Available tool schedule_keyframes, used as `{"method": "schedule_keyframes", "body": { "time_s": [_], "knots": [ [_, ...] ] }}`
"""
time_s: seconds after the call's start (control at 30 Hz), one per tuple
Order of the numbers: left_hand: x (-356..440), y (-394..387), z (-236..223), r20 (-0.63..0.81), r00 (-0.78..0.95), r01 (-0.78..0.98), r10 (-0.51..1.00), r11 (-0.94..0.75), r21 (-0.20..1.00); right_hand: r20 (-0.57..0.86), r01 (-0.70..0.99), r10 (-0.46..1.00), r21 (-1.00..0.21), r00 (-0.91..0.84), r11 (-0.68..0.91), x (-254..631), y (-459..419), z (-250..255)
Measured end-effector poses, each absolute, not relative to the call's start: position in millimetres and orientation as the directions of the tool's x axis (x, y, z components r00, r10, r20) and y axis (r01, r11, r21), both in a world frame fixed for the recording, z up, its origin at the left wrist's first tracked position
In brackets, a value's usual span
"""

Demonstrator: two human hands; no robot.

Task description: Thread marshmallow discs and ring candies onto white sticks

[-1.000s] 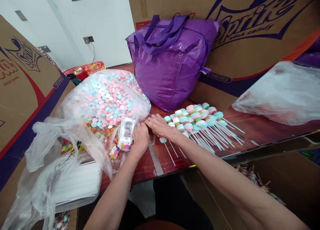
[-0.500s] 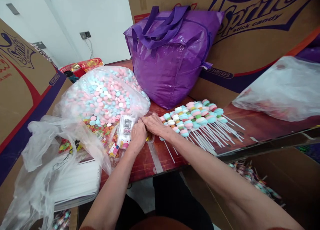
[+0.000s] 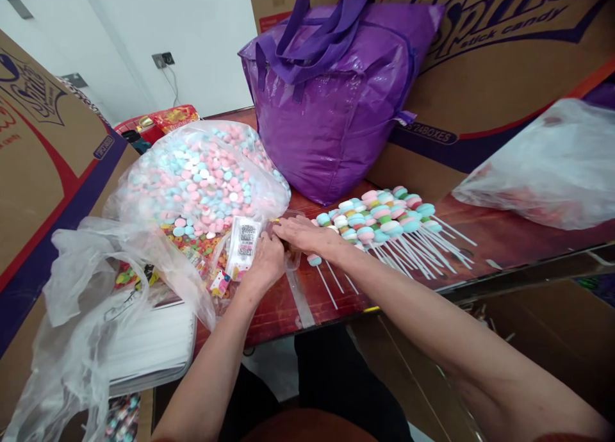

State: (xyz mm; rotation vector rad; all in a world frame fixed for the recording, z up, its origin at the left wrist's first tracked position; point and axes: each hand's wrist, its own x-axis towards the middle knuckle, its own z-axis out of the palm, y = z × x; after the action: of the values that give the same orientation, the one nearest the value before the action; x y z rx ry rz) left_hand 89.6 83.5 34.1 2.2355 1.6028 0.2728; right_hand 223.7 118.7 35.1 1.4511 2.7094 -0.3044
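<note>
My left hand is closed, its knuckles up, beside a clear packet with printed labels. Against its fingertips lies my right hand, fingers bent down and pressed together. What the fingers hold is hidden beneath them; a bit of clear plastic with something brownish shows under the right hand. Right of that hand lie rows of candy lollipops, pink, blue and white discs stacked on white sticks. Behind the left hand, a big clear bag of pastel candies rests over colourful ring candies.
A purple bag stands at the back, before a large cardboard box. Another box is at left. White sticks lie in a tray by a crumpled plastic bag. A whitish plastic bag sits at right.
The view has shifted slightly. My right hand has flattened a little and its fingers reach further over the left fingertips. Both hands stay together in nearly the same spot.
</note>
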Motion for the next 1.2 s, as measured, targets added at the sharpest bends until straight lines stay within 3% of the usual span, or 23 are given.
{"method": "schedule_keyframes", "body": {
  "time_s": [0.1,0.23,0.47,0.8,1.2],
  "knots": [
    [94,78,42,-0.230,0.308,0.938,0.923,-0.255,0.235,-0.121,0.813,0.805,-0.148,-0.581,0.564,231,121,26],
    [101,77,47,-0.277,0.320,0.942,0.906,-0.275,0.190,-0.090,0.807,0.804,-0.130,-0.588,0.576,243,122,19],
    [94,86,36,-0.210,0.208,0.957,0.955,-0.155,0.246,-0.056,0.813,0.814,-0.122,-0.578,0.569,232,121,26],
    [94,94,30,-0.188,0.106,0.931,0.976,-0.032,0.363,0.009,0.900,0.919,-0.197,-0.395,0.389,210,114,19],
    [69,59,46,0.113,0.282,0.786,0.953,-0.297,0.542,0.090,0.846,0.939,-0.411,-0.333,0.340,235,119,47]
  ]
}}
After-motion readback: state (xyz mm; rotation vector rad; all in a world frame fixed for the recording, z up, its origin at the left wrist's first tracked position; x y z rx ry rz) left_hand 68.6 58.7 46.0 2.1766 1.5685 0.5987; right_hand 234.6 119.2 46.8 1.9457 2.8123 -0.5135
